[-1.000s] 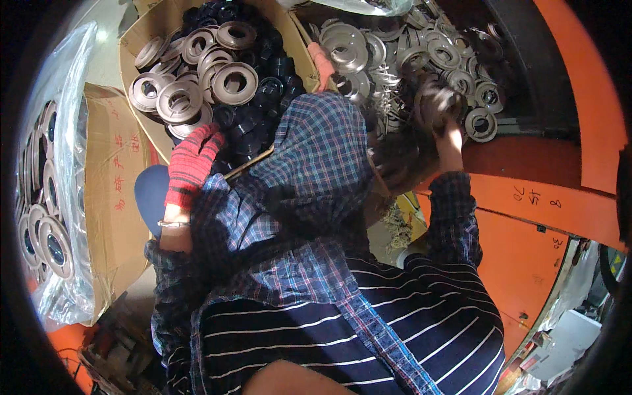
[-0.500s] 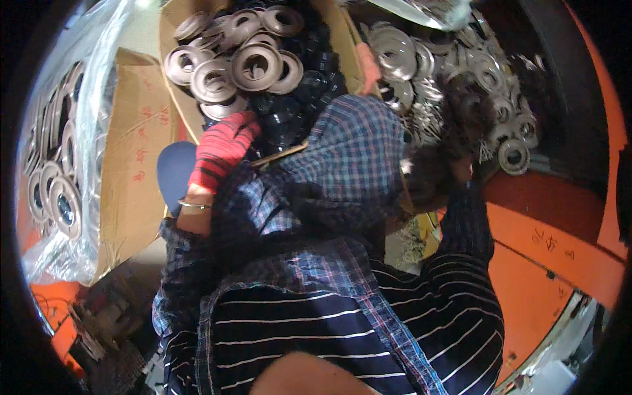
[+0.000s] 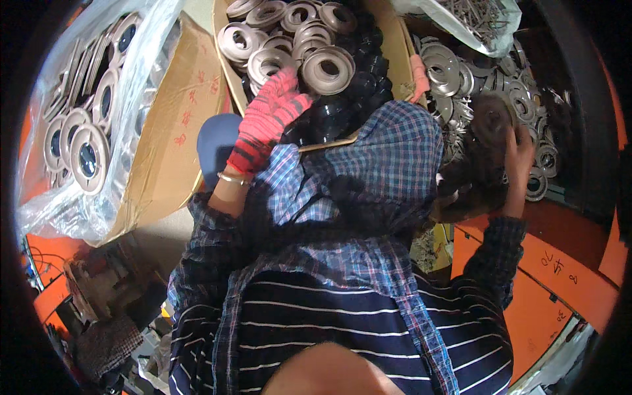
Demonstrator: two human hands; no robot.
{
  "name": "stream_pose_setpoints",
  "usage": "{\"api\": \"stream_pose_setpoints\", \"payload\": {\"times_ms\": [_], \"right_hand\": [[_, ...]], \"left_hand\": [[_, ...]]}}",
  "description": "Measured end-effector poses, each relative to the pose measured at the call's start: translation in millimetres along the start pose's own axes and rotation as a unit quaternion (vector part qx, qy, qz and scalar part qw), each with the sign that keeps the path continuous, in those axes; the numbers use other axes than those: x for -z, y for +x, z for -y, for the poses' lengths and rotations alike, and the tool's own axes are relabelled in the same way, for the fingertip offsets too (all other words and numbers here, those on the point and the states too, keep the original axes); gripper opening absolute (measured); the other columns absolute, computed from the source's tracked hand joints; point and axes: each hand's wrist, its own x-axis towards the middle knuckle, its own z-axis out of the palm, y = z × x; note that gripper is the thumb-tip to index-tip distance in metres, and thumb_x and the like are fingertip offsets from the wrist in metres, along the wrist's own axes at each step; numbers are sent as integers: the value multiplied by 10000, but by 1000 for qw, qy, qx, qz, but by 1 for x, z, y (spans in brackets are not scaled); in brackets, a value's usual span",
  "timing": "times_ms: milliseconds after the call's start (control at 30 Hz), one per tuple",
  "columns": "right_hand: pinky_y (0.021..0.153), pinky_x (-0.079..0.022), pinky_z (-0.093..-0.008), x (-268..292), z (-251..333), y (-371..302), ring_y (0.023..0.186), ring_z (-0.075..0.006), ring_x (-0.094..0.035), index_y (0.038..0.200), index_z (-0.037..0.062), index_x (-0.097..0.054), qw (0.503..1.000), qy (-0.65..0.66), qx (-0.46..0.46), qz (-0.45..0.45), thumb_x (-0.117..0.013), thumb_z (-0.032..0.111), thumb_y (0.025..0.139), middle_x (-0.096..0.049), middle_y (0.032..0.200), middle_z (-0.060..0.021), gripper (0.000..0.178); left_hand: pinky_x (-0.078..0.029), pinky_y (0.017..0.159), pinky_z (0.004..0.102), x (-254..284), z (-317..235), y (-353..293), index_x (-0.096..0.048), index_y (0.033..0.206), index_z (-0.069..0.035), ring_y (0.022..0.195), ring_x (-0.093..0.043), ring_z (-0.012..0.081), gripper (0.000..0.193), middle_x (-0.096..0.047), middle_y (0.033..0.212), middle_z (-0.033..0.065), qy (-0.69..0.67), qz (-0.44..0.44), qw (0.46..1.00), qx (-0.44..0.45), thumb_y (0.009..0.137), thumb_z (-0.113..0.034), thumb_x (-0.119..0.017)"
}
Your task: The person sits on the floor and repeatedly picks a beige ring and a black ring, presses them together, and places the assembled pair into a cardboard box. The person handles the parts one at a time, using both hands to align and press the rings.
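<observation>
My left hand (image 3: 268, 122) wears a red glove with black stripes. Its fingers are stretched out over a beige ring-shaped part (image 3: 262, 58), at the near side of a pile in a cardboard box (image 3: 398, 49). Black round parts (image 3: 329, 118) lie under and beside that pile. On the right, my bare right hand (image 3: 520, 155) has bent fingers at the edge of a dark, blurred ring-shaped part (image 3: 490, 118), which it seems to grip. Shadow hides part of this contact. Below it lies a heap of metal rings (image 3: 520, 99).
At the left, a cardboard box (image 3: 171, 131) lined with clear plastic (image 3: 59, 214) holds more beige rings. A plastic bag of thin metal pieces (image 3: 471, 20) stands at the upper right. Orange panels (image 3: 536, 289) are at the right. Checked cloth (image 3: 395, 148) covers my legs.
The view has shifted, so the boxes sit farther right. My left fingers now reach over a ring. My right hand has come out of the shadow, at a dark ring's edge.
</observation>
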Motion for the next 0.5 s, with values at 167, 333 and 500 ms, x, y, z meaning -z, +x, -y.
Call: {"api": "stream_pose_setpoints", "payload": {"times_ms": [167, 333, 500], "right_hand": [[635, -497, -233, -95, 189, -2, 749, -67, -592, 1139, 19, -684, 862, 400, -71, 302, -637, 236, 978, -672, 957, -25, 275], [866, -540, -329, -213, 230, -20, 994, -226, -660, 1257, 21, -618, 886, 324, 39, 330, -733, 274, 903, -686, 1082, -148, 450], [942, -511, -448, -255, 219, -32, 1177, -369, -567, 1224, 88, -618, 896, 6, 273, 349, -676, 87, 834, -632, 1224, -164, 394]], "left_hand": [[-481, 1028, 370, -24, -10, -28, -620, 1290, -15, 1260, -548, 279, 372, -629, 1286, 136, -106, 86, 987, -85, 921, -68, -631], [-518, 982, 309, -4, -24, -100, -599, 1299, 9, 1149, -628, 204, 393, -648, 1275, 133, -13, -74, 997, -18, 917, 96, -575], [-524, 944, 290, 25, -26, -137, -530, 1377, -48, 1151, -619, 175, 418, -621, 1332, 122, 209, 7, 974, -82, 968, 35, -530]]}}
